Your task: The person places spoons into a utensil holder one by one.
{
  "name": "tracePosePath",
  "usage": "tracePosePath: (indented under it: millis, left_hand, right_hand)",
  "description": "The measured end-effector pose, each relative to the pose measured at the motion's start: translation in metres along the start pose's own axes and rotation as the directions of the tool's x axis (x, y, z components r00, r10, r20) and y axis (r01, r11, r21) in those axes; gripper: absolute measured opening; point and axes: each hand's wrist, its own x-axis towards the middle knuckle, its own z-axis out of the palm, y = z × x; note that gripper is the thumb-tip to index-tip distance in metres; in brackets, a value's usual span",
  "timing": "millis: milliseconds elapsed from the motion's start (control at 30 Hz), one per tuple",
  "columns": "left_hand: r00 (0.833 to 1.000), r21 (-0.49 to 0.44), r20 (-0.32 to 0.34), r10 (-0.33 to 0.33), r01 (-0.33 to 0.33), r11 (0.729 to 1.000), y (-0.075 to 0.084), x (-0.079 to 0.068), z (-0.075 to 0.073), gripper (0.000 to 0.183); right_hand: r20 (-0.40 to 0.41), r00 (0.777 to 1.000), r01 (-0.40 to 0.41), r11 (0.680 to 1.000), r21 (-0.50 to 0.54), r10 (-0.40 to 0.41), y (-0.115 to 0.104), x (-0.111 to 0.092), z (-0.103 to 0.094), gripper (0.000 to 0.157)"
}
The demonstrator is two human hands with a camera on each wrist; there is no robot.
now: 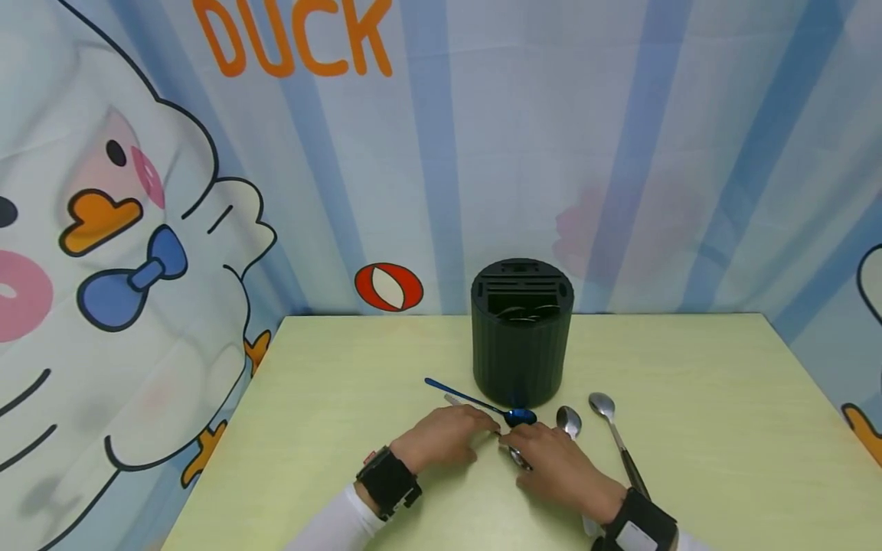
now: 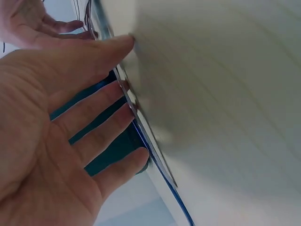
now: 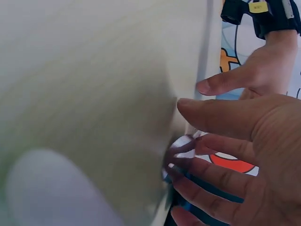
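My left hand (image 1: 441, 438) is low over the table, fingers extended, its fingertips at a flat silver utensil handle (image 2: 155, 143). Beyond them a blue spoon (image 1: 520, 417) lies slanted, bowl toward the right. My right hand (image 1: 561, 468) faces the left one, thumb apart from the fingers. Its fingertips touch a silver spoon bowl (image 1: 519, 458), partly hidden by the hand. Just behind the right hand a second silver spoon (image 1: 568, 421) shows its bowl. Farther right lies a spoon with a dark handle (image 1: 602, 405), partly covered by the wrist strap.
A dark ribbed cutlery holder (image 1: 521, 360) with slots and an opening stands behind the hands, some metal pieces inside. The pale yellow table (image 1: 358, 360) ends at a printed curtain (image 1: 510, 153). A light handle end (image 1: 589, 526) shows under my right wrist.
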Motion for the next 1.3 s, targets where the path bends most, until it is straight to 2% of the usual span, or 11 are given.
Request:
tracePosePath:
  millis: [200,433,700,900,1067,1300]
  left_hand:
    - [1.0,-0.002,0.011,0.013,-0.013,1.0,0.004,-0.001,0.003,0.038]
    - [0.999,-0.019,-0.026,0.044,-0.044,0.999,0.006,-0.003,0.003,0.019]
    - [0.997,-0.021,-0.073,0.017,-0.019,1.0,0.006,-0.005,0.005,0.019]
    - [0.988,-0.054,-0.15,0.035,-0.044,0.998,0.005,-0.009,0.0,0.017]
    - [0.974,-0.074,-0.228,0.013,-0.031,0.997,0.006,-0.013,-0.009,0.015]
    - [0.964,-0.098,-0.261,-0.048,0.023,0.995,0.009,-0.013,-0.017,0.009]
  right_hand:
    - [-0.019,1.0,0.016,0.999,0.037,-0.015,0.0,-0.003,0.004,0.035]
    - [-0.018,1.0,0.025,0.992,0.121,-0.023,0.0,-0.004,0.005,0.029]
    - [-0.009,1.0,0.003,0.986,0.164,-0.002,0.001,-0.004,0.004,0.033]
    - [-0.009,0.999,-0.041,0.979,0.2,0.044,0.0,-0.004,-0.011,0.032]
    - [-0.091,0.991,-0.071,0.972,0.226,0.094,-0.001,-0.003,-0.024,0.031]
    - [-0.236,0.961,-0.085,0.966,0.244,0.145,-0.002,0.0,-0.032,0.033]
